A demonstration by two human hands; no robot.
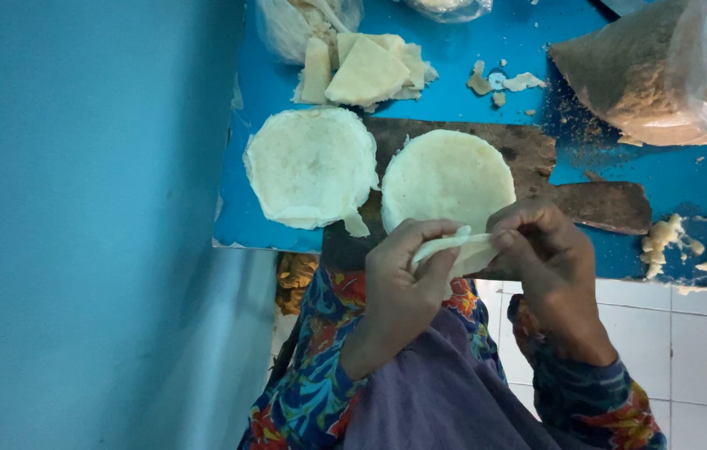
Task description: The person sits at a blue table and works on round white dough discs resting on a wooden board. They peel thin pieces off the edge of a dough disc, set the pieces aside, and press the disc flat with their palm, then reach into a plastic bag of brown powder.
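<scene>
Both hands — left hand (399, 279) and right hand (541, 250) — pinch closed on a folded dough piece (457, 250) at the counter (470, 67) edge. Folded pieces (366, 71) lie finished; two flat rounds (312, 167) wait unfolded.

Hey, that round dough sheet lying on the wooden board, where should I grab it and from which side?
Take the round dough sheet by its thin near edge, coming from the table's front, where both hands already are. It lies flat on the wooden board, so lift that rim and peel upward; its left edge sits close to the other sheet.
</scene>
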